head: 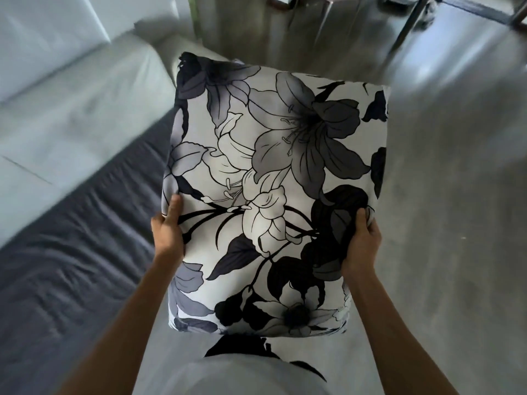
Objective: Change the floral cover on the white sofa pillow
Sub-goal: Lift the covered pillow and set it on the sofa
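Beside sofa [71, 115], both hands grip floral-covered pillow [273, 189].

No readable text, label, brand, number or sign anywhere, whether on near things or far ones.

One pillow [273, 192] in a black, grey and white floral cover [285, 155] was visible. Two hands gripped it: one left hand [168, 230] and one right hand [360, 242]. One pale sofa [71, 109] carried one dark grey throw [71, 266].
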